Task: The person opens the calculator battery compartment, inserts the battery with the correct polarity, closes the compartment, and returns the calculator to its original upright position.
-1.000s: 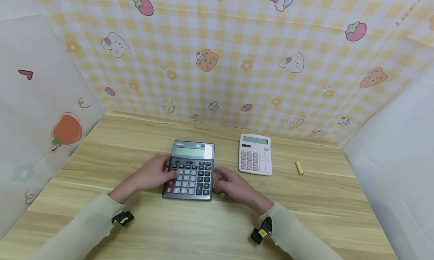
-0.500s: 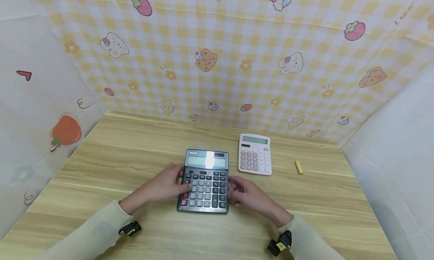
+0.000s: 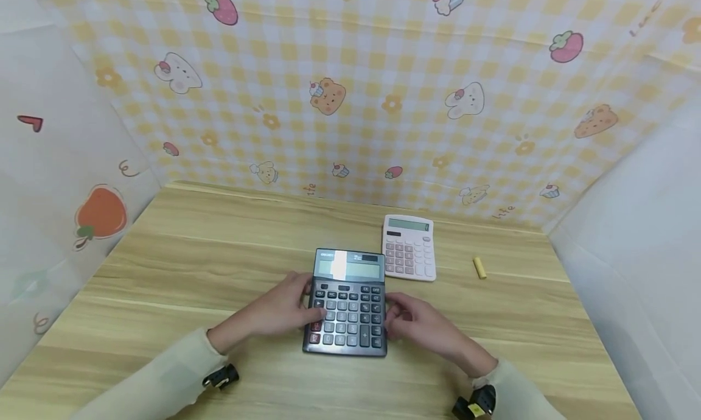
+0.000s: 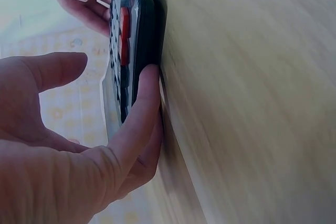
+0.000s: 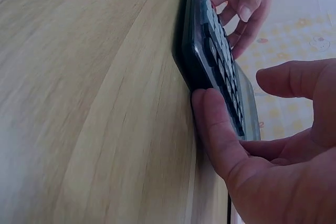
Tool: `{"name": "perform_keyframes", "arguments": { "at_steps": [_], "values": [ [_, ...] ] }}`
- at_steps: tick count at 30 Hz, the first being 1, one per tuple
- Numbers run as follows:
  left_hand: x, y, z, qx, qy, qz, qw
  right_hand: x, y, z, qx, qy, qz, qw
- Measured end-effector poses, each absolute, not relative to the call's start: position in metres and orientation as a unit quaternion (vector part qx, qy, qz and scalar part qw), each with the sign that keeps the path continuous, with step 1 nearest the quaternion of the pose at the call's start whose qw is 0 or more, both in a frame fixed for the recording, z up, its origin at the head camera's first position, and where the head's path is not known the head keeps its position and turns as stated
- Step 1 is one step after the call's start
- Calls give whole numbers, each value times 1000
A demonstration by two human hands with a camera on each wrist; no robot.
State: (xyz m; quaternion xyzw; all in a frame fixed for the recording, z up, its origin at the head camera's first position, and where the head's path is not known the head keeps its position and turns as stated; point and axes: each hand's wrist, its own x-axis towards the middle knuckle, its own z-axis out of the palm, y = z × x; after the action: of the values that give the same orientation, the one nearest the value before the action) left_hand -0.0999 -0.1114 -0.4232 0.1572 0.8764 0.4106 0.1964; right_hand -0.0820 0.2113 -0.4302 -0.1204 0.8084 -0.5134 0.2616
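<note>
A black desktop calculator (image 3: 345, 322) with a grey display panel and grey, black and red keys lies on the wooden table. At its left edge, the left hand (image 3: 285, 310) touches the side with its fingers; in the left wrist view its thumb (image 4: 65, 71) is held off the keys. From the other side, the right hand (image 3: 418, 325) has its fingertips against the right edge. Its thumb (image 5: 283, 80) also stays clear of the keys in the right wrist view. Beyond the black calculator's upper right corner, very close, lies a pale pink calculator (image 3: 427, 252).
A short yellow stick (image 3: 479, 268) lies to the right on the table (image 3: 191, 249). Behind the table hangs a yellow checked cloth (image 3: 361, 61) with cartoon prints. White cloth (image 3: 630, 274) hangs at both sides. A black device sits on each wrist.
Both hands have moved right and toward the person, with the black calculator sliding between them. It now sits beside the pink calculator's lower left. The pink calculator and yellow stick stay put.
</note>
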Motion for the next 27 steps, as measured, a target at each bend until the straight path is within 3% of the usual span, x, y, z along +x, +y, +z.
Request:
{"name": "perform_keyframes", "arguments": {
  "at_steps": [23, 27],
  "values": [
    [-86, -97, -426, 153, 861, 431, 222, -74, 232, -424, -116, 791, -530, 284],
    [-85, -101, -426, 171, 861, 425, 221, -83, 234, -422, -125, 812, -505, 266]
  ]
}}
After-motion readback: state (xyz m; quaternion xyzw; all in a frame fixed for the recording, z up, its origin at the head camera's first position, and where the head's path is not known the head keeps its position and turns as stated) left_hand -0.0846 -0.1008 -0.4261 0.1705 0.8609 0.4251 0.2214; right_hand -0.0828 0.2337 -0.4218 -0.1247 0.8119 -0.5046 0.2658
